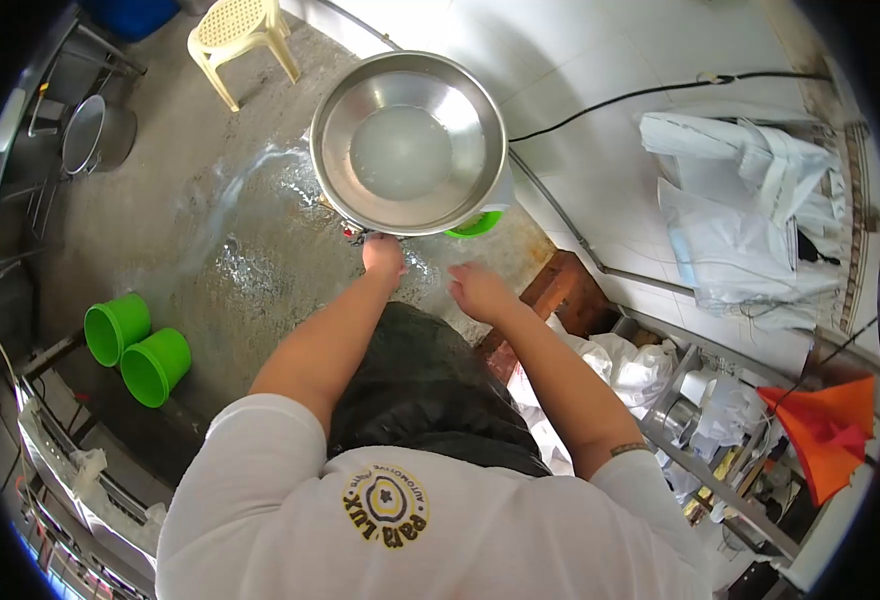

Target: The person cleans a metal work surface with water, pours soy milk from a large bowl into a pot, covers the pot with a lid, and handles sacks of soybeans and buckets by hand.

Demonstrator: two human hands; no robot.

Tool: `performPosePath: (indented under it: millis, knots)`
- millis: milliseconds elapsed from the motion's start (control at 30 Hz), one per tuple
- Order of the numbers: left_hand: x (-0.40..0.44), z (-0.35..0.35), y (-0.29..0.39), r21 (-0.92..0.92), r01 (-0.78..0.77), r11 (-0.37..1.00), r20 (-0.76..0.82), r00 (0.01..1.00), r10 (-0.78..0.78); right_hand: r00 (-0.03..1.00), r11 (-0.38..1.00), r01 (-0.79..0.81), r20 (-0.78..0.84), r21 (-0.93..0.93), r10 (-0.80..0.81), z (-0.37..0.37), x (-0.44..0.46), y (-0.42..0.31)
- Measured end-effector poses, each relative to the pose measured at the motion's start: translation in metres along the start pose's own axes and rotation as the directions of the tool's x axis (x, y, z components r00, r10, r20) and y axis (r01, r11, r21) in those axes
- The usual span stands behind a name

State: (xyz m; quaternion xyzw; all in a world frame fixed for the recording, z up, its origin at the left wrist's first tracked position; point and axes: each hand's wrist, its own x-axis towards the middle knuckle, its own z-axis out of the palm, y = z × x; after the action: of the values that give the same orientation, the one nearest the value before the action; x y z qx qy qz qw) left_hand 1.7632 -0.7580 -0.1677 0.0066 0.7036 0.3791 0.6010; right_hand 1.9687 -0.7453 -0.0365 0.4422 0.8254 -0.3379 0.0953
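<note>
A wide steel basin [335, 150] stands in front of me, with cloudy liquid [400, 150] in its bottom. My left hand [384, 256] is at the near side of the basin, just below its rim. Its fingers are bent, and their tips are partly hidden beside a small red part [348, 232] under the rim. My right hand [482, 292] hangs in the air to the right, apart from the basin, with loosely curled fingers and nothing visible in them. Below the basin's right side shows a bright green rim [476, 224].
Wet patches [245, 265] lie on the concrete floor. Two green buckets [155, 367] stand at left, a metal pot [100, 135] farther back, and a cream plastic stool [240, 35] behind. White plastic bags [620, 365] and a cluttered rack [700, 430] are at right. A black cable [640, 97] crosses the wall.
</note>
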Motion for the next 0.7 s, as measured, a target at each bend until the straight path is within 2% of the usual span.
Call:
performPosePath:
  millis: [33,67,100,133,200,233,367,433,467,533,567,633,700]
  knots:
    - [-0.007,-0.003,0.000,-0.005,0.003,1.000,-0.014,1.000,-0.003,1.000,1.000,-0.005,0.010,0.010,0.005,-0.006,0.020,-0.011]
    - [-0.021,-0.006,0.001,0.091,-0.018,0.996,-0.021,1.000,0.020,1.000,1.000,0.006,0.018,0.012,-0.006,-0.003,0.038,-0.014]
    - [-0.034,-0.009,0.004,0.187,-0.037,0.982,-0.026,0.999,0.043,0.984,0.987,0.140,-0.105,-0.076,-0.147,0.001,0.054,-0.017]
    - [-0.045,-0.018,0.009,0.183,-0.032,0.983,-0.039,0.998,0.040,0.932,0.950,0.258,-0.214,-0.176,-0.292,0.006,0.068,-0.019]
    - [-0.061,-0.041,0.020,0.188,0.008,0.982,0.052,0.998,-0.018,0.911,0.930,0.304,-0.225,-0.206,-0.347,0.015,0.090,-0.022]
    - [-0.062,-0.049,0.023,0.183,0.009,0.983,0.041,0.999,-0.017,0.887,0.910,0.337,-0.243,-0.241,-0.393,0.019,0.099,-0.022]
    - [-0.059,-0.082,0.030,0.326,-0.045,0.944,0.114,0.993,0.008,0.927,0.945,0.272,-0.215,-0.183,-0.309,0.052,0.119,-0.015]
    - [-0.059,-0.082,0.031,0.354,-0.051,0.934,0.143,0.990,0.000,0.912,0.886,0.323,-0.143,-0.331,-0.386,0.051,0.118,-0.015]
    - [-0.061,-0.078,0.030,0.350,-0.058,0.935,0.134,0.991,0.011,0.908,0.882,0.333,-0.138,-0.334,-0.395,0.049,0.121,-0.017]
    - [-0.065,-0.070,0.026,0.340,-0.058,0.939,0.116,0.993,0.020,0.966,0.973,0.198,-0.142,-0.117,-0.214,0.044,0.129,-0.020]
    - [-0.065,-0.063,0.023,0.322,-0.044,0.946,0.096,0.995,0.014,0.966,0.971,0.208,-0.135,-0.117,-0.223,0.040,0.131,-0.020]
    - [-0.066,-0.050,0.020,0.304,-0.027,0.952,0.068,0.998,0.006,0.965,0.936,0.235,-0.054,-0.260,-0.257,0.032,0.136,-0.021]
    - [-0.065,-0.038,0.020,0.335,0.033,0.941,0.035,0.998,-0.048,0.969,0.940,0.231,-0.025,-0.251,-0.245,0.026,0.136,-0.023]
